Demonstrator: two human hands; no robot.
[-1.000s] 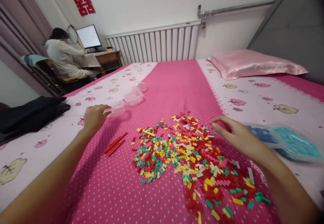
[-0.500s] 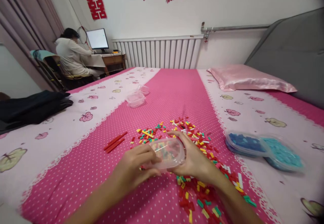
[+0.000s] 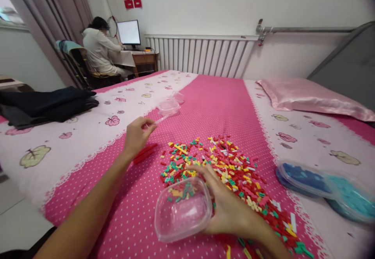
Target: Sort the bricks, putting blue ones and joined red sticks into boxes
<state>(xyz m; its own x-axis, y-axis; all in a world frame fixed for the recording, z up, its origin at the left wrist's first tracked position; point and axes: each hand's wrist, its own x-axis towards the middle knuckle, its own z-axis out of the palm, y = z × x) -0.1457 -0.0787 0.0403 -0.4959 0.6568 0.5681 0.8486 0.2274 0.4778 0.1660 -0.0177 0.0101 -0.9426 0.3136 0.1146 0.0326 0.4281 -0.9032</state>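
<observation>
My right hand [image 3: 225, 200] grips the side of a clear plastic container [image 3: 183, 210], tilted with its open top facing me. Small bricks in green and yellow show through its far wall; whether they lie inside or behind it I cannot tell. Farther off to the left, my left hand [image 3: 139, 134] pinches a thin clear lid [image 3: 162, 119], seen almost edge-on. Beyond and to the right of the container spreads a pile of small red, yellow, green and white bricks [image 3: 231, 165]. Several red sticks [image 3: 145, 153] lie just under my left wrist.
Clear empty containers [image 3: 168, 106] stand beyond my left hand. On the right are a box of dark blue pieces [image 3: 304, 177] and a box of turquoise pieces [image 3: 351, 196]. A pink pillow [image 3: 310, 97] and dark folded clothes [image 3: 49, 104] lie on the bed. A person [image 3: 102, 50] sits at a desk.
The lid has come off the container. My left hand has moved away to the far left with it, while my right hand keeps the container, now lower and tilted. The view has turned slightly left.
</observation>
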